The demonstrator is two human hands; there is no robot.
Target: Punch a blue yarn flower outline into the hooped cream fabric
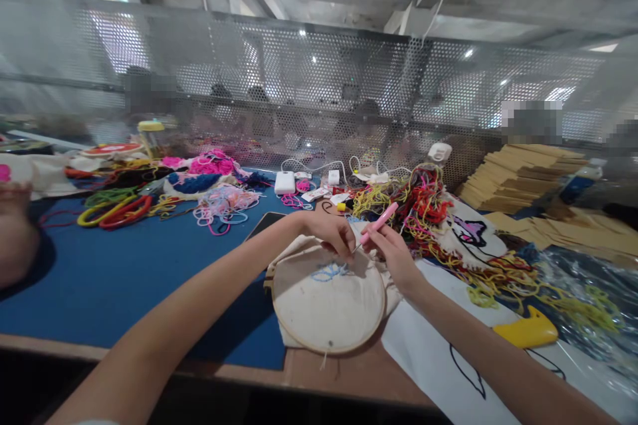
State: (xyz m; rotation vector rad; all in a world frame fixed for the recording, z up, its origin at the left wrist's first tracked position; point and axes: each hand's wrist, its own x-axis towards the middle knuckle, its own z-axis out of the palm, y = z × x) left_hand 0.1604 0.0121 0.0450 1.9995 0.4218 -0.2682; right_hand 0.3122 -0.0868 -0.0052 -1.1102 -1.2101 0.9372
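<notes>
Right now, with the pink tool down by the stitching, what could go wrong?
The tip of the pink tool sits right by the left hand, so it might prick a finger. Loose yarn lies close to the right hand and could snag.

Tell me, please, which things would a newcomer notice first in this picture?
Probably the cream cloth in a round embroidery hoop at the near table edge, with the right hand holding a pink-handled tool above it, near light blue stitching. Next, the tangled red and yellow yarn beyond, to the right, and bright pink yarn at back left.
</notes>
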